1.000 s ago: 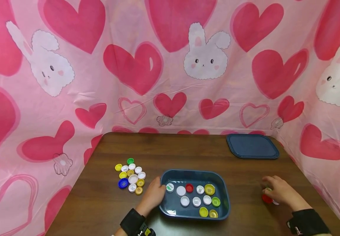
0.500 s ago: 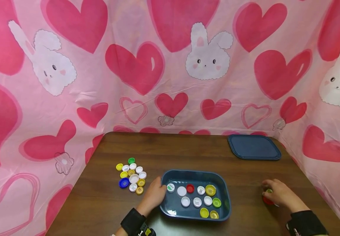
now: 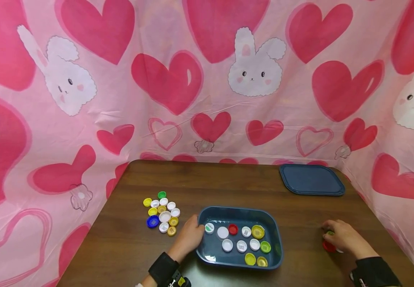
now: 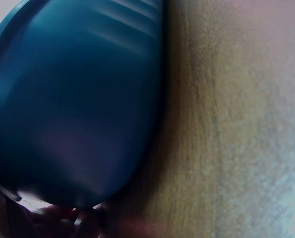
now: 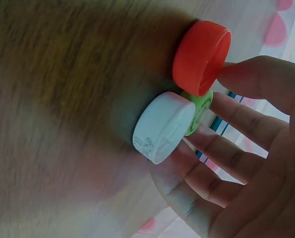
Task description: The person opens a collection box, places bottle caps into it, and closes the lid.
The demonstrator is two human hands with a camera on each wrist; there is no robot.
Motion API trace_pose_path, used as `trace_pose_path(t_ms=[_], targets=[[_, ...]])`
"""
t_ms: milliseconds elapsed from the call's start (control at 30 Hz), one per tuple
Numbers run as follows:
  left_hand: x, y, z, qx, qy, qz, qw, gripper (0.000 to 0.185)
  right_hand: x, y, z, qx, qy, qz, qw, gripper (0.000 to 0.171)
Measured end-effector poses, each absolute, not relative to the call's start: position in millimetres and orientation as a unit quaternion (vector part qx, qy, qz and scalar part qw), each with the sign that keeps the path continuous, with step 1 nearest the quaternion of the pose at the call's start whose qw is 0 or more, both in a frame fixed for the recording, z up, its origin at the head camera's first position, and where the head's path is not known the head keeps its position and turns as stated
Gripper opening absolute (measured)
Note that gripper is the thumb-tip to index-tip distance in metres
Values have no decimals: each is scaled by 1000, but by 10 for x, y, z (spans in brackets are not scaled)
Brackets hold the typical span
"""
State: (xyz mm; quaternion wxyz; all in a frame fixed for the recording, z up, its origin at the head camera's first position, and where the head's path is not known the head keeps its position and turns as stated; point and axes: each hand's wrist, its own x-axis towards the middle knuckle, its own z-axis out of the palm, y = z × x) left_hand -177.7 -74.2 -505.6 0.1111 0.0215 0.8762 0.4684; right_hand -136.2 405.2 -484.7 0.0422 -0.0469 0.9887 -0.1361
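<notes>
- Head view, nearest: left hand (image 3: 189, 235) grasps blue bin (image 3: 221, 257) at nine o'clock; bin caps (image 3: 241, 246), apparently the finished share.
- Three o'clock: right hand (image 3: 345, 238), grip loose, fingers extended around red cap (image 5: 197, 59), green cap (image 5: 201, 111), white cap (image 5: 162, 126) on worktop (image 3: 207, 179).
- Ten o'clock: loose caps (image 3: 164, 217), probably remaining; work partway, I judge.
- Two o'clock, far: flat blue tray (image 3: 312, 180).

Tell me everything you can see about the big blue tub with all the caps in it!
The dark blue, rounded rectangular tub looks like shiny plastic. It has low walls, a rim running all the way round and an open top with no lid on. It stands upright on the brown wood-look table, near the bottom middle of the head view. Round white, red, yellow and green plastic-looking caps lie spread over its floor. The person's left hand holds its left edge.
</notes>
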Motion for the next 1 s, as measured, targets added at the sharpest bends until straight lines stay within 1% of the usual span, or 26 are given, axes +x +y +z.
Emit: trace_pose_path(t_ms=[267,467,567,633,800,1000], targets=[[-1777,-739,-5067,26,876,469,109,41,-1374,4051,-4867,-42,989,-137,48,29],[-1776,-731,-5056,25,877,468,107,42,-1402,4056,-4884,-46,988,-133,57,20],[-1774,-732,-5056,25,878,467,106,42,-1421,4034,-4843,-60,989,-128,46,18],[-1773,-734,-5053,26,879,465,104,42,-1433,3991,-4789,-72,989,-127,24,19],[-1774,-739,-5050,27,880,464,102,42,-1506,3724,-4608,-120,984,-130,-32,21],[-1772,-733,-5058,27,879,464,103,42,-1625,3190,-4392,-168,974,-148,-33,23]])
